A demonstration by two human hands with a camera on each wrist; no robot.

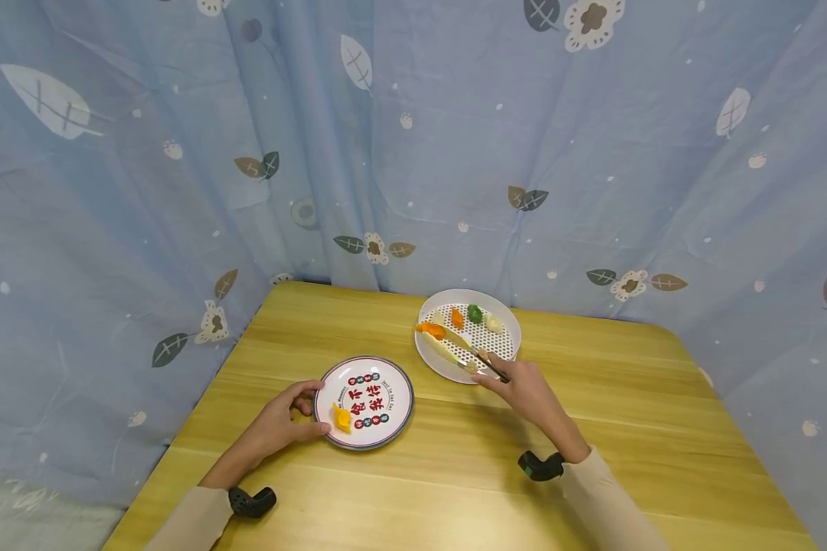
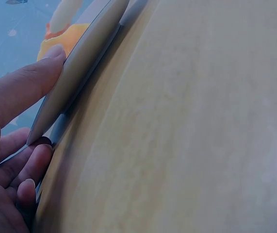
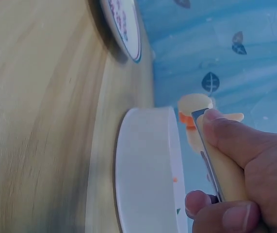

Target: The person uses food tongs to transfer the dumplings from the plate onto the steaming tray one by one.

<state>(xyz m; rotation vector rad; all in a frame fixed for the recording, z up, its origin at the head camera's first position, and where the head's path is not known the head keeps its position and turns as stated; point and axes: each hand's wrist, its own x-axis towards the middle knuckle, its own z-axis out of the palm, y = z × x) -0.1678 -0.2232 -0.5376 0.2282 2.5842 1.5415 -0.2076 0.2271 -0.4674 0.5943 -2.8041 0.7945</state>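
My left hand (image 1: 276,425) holds the left rim of a white plate (image 1: 398,398) with red lettering, thumb on top and fingers at the edge. A small yellow food-like piece (image 1: 342,418) lies on the plate near that thumb. In my right hand (image 1: 532,392) is a pair of tongs (image 1: 481,355), pinched between thumb and fingers. An orange food-like piece (image 1: 430,330) sits between the tips, above the left side of a white round perforated basket (image 3: 145,170). Inside the basket are a smaller orange piece (image 1: 457,317), a green piece (image 1: 475,314) and a whitish piece (image 1: 493,324).
Plate and basket stand on a wood-grain table (image 1: 634,428), the basket farther back and to the right. A blue patterned curtain (image 1: 448,153) hangs behind the table and along its sides.
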